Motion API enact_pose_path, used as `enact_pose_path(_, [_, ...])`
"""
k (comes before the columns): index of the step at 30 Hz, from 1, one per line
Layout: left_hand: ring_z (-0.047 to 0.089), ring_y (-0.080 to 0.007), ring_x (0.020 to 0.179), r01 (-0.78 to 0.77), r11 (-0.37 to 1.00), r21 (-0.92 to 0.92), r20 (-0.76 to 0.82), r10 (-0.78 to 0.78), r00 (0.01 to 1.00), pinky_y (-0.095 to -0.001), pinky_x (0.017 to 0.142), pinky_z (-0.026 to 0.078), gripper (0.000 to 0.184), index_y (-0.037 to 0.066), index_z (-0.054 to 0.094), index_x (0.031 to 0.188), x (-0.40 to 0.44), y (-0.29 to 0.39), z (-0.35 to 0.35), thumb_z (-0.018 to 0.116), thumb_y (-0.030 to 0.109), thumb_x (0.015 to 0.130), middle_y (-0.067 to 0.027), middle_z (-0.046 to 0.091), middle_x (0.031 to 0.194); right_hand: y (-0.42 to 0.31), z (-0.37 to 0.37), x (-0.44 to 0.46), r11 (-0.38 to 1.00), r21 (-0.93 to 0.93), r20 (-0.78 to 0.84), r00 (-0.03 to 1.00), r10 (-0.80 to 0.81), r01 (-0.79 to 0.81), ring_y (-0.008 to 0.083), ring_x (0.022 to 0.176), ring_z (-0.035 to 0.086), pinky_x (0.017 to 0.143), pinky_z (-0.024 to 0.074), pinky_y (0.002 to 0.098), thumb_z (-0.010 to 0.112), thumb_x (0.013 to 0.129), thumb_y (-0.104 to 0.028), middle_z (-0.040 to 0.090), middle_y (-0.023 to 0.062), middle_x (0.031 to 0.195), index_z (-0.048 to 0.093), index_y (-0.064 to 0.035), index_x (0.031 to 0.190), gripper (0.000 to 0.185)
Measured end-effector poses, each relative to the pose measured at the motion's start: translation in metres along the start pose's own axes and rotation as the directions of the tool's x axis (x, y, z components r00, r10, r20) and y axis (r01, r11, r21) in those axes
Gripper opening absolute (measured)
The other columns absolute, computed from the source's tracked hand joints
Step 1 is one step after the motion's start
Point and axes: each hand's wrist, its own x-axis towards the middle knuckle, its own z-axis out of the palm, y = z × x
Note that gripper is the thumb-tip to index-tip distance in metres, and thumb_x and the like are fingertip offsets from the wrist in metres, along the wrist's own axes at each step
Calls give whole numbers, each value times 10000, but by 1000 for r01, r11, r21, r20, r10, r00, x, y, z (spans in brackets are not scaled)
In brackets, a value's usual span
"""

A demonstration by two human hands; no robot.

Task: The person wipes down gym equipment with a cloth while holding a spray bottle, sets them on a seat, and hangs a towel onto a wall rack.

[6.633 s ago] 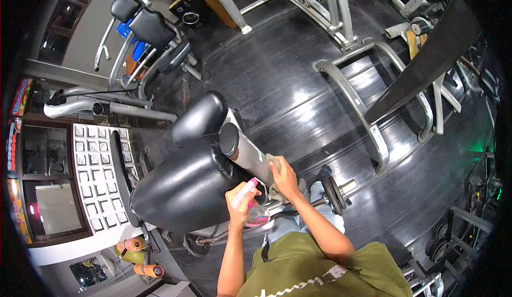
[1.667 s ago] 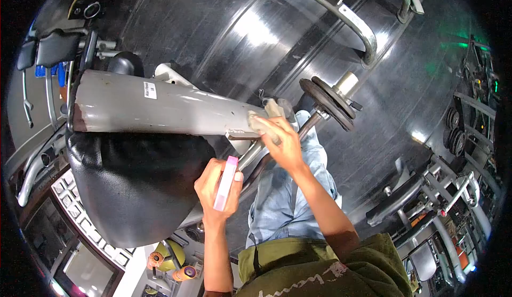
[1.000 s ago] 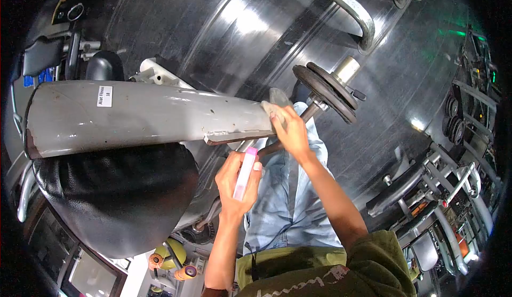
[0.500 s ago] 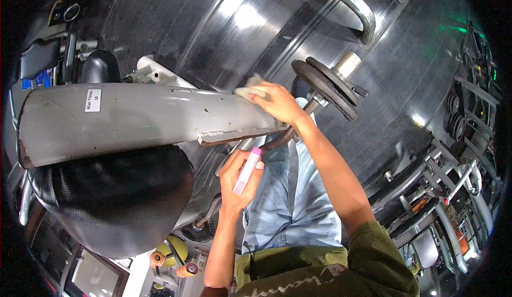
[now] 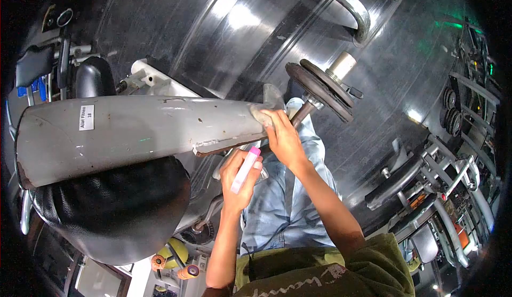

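Note:
My right hand (image 5: 285, 139) is closed on a pale cloth (image 5: 261, 117), pressed against the narrow end of a grey metal beam (image 5: 144, 129) of a gym machine. Part of the cloth sticks up beyond the beam's far edge. A small pale bottle with a pink cap (image 5: 246, 170) is wrapped in the fingers of my left hand (image 5: 234, 182), just below the beam's near edge. The beam bears a white label (image 5: 86, 118) reading "Alat Fitness 18" and shows several scuffs and rusty spots.
Under the beam is a black padded seat (image 5: 112, 211). Dark weight plates (image 5: 320, 90) sit on a bar beyond my right hand. A curved metal tube (image 5: 349, 3) stands at the far side, and other gym machines (image 5: 426, 190) are on the right.
My right hand and the cloth have moved down and slightly right at the beam's narrow end. My left hand still holds the bottle in nearly the same place. The view has shifted slightly.

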Motion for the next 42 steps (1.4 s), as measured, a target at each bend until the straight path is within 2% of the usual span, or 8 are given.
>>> enact_pose_path(6, [586, -151, 672, 11, 1000, -13, -18, -11, 1000, -288, 599, 436, 263, -16, 649, 874, 0, 10, -5, 648, 246, 848, -71, 600, 754, 28, 16, 40, 812, -507, 98, 916, 388, -289, 420, 1108, 574, 939, 479, 499, 510, 868, -6, 547, 263, 1161, 488, -1, 1266, 398])
enact_pose_path(9, [560, -169, 683, 23, 999, -23, -33, -23, 999, -305, 631, 444, 179, -15, 635, 851, 0, 7, -5, 673, 158, 821, -79, 585, 751, 23, 12, 64, 838, -420, 207, 862, 463, -349, 418, 1134, 565, 983, 459, 478, 493, 901, -66, 560, 255, 1187, 516, 2, 1249, 356])
enact_pose_path(17, [552, -183, 665, -1, 1000, -31, -40, 0, 999, -322, 624, 440, 165, -13, 628, 837, -11, 5, -5, 669, 146, 823, -81, 573, 730, -50, -3, 37, 1000, -12, 134, 991, 26, -24, 438, 1107, 553, 922, 451, 477, 496, 969, -191, 587, 227, 1159, 530, -13, 1231, 319])
enact_pose_path(24, [565, -190, 677, -54, 998, -45, -87, 50, 995, -318, 644, 441, 136, -12, 619, 812, -28, 36, -17, 655, 118, 827, -91, 582, 738, 63, -6, 71, 875, -458, 238, 927, 291, -157, 374, 1186, 564, 979, 450, 415, 532, 959, -272, 572, 210, 1316, 563, -57, 1313, 416])
enact_pose_path(29, [597, -129, 633, -192, 978, -76, -138, 181, 974, -273, 583, 433, 270, -13, 655, 854, -49, 51, -36, 625, 255, 873, -61, 606, 761, -36, -54, 58, 949, -44, 336, 890, 308, -312, 338, 1144, 614, 960, 473, 401, 560, 955, -360, 660, 176, 1190, 594, -145, 1296, 404])
enact_pose_path(31, [590, -121, 615, -228, 965, -126, -176, 205, 963, -269, 563, 416, 276, -4, 660, 857, -57, 59, -43, 621, 269, 869, -52, 603, 747, -63, -70, 37, 998, -66, 179, 984, 20, -9, 296, 1131, 631, 957, 473, 363, 584, 952, -384, 662, 165, 1204, 607, -120, 1289, 429])
enact_pose_path(33, [580, -109, 625, -179, 881, -437, -153, 124, 980, -266, 581, 440, 157, 19, 643, 837, -63, 70, -52, 644, 174, 861, -39, 612, 714, -96, -87, 16, 997, 43, 68, 996, -61, 58, 227, 1126, 627, 977, 455, 335, 599, 952, -381, 672, 122, 1210, 617, -72, 1274, 447])
enact_pose_path(42, [583, -112, 555, -306, 862, -405, -104, 290, 951, -257, 532, 424, 137, 16, 636, 821, -72, 115, -82, 623, 152, 828, -30, 615, 693, -204, -150, -54, 953, 243, -118, 981, -154, 179, 114, 756, 650, 722, 523, 257, 584, 985, -194, 671, 42, 1011, 601, -6, 1270, 342])
